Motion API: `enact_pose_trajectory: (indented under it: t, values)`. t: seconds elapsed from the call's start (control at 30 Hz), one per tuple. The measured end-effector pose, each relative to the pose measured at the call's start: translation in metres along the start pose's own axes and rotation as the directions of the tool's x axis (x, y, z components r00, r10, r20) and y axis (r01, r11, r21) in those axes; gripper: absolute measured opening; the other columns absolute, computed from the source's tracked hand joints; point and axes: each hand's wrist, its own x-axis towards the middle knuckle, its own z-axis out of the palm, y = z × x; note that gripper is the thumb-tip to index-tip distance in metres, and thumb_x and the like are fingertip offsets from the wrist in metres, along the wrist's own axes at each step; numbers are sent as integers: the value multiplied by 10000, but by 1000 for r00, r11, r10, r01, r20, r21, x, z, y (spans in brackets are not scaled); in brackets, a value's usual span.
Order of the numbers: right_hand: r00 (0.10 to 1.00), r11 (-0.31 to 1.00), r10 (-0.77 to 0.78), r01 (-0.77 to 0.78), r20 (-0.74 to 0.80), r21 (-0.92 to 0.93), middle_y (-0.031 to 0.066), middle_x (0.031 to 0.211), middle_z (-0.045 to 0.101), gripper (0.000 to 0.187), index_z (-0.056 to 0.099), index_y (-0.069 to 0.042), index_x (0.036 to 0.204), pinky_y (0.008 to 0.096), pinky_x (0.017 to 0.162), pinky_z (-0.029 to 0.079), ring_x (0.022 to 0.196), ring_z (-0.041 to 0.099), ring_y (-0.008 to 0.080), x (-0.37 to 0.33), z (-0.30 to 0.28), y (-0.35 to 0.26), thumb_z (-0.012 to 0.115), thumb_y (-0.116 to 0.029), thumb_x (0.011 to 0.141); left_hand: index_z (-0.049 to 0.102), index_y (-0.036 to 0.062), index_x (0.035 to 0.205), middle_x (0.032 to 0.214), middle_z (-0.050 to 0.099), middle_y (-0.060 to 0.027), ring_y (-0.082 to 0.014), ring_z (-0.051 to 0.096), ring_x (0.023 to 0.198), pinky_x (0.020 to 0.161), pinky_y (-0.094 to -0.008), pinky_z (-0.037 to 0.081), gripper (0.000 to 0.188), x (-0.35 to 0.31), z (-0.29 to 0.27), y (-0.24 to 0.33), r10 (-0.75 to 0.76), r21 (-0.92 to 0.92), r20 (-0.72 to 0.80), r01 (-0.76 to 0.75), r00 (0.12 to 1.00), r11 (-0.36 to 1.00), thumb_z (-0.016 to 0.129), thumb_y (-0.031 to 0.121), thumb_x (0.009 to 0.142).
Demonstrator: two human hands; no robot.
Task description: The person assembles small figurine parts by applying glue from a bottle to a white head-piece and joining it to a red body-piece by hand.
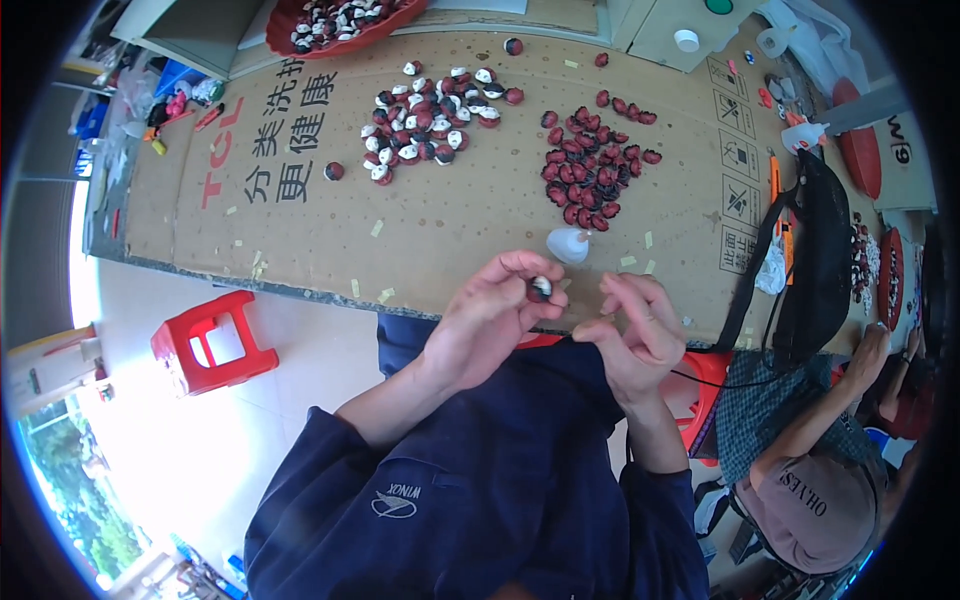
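Note:
My left hand pinches a small rounded black-and-white piece between thumb and fingertips, just over the front edge of the cardboard-covered table. To its right my right hand is held up with bent fingers, thumb and fingertips apart, and I see nothing between them. Right beyond the hands lies a small white squeeze bottle. Farther back is a heap of dark red, dark-edged shell-like pieces. Left of that heap spreads a pile of small red, black and white rounded pieces.
A red basin of similar pieces stands at the back. A black bag and an orange cutter lie at the right. Another person sits working at the right. A red stool is on the floor at left.

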Motion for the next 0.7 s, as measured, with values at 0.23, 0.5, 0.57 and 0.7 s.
enact_pose_trajectory:
  t: [0.23, 0.5, 0.57, 0.7]
  values:
    - [991, 968, 136, -129, 15, -217, 105, 960, 571, 495, 577, 14, 1054, 278, 666, 452, 785, 545, 180, 18, 17, 0, 752, -60, 597, 580, 39, 882, 550, 461, 20, -120, 405, 459, 457, -263, 328, 189, 16, -33, 71, 809, 985, -109, -46, 578, 166, 586, 218, 822]
    - [997, 976, 68, -59, 34, -210, 117, 927, 584, 322, 582, 30, 979, 292, 714, 450, 821, 555, 216, 19, 20, 10, 686, -33, 681, 609, 44, 915, 532, 442, -49, -154, 434, 462, 463, -296, 356, 220, 15, -48, 84, 834, 858, 48, 405, 549, -316, 643, 193, 756]
    - [995, 971, 91, -81, 35, -225, 123, 939, 579, 288, 572, 37, 966, 289, 726, 449, 827, 557, 219, 18, 18, 10, 663, -18, 699, 608, 37, 911, 520, 422, -35, -132, 415, 456, 453, -278, 342, 223, 15, -47, 79, 828, 876, 73, 361, 555, -319, 651, 188, 753]
    - [986, 983, 158, -152, -47, 100, 140, 977, 562, 310, 461, 35, 1029, 280, 753, 441, 855, 550, 180, 12, 21, 15, 606, -22, 761, 612, 40, 887, 518, 330, 48, -36, 309, 484, 447, -204, 273, 188, 14, -28, 59, 607, 988, -147, 92, 781, 122, 678, 139, 742]
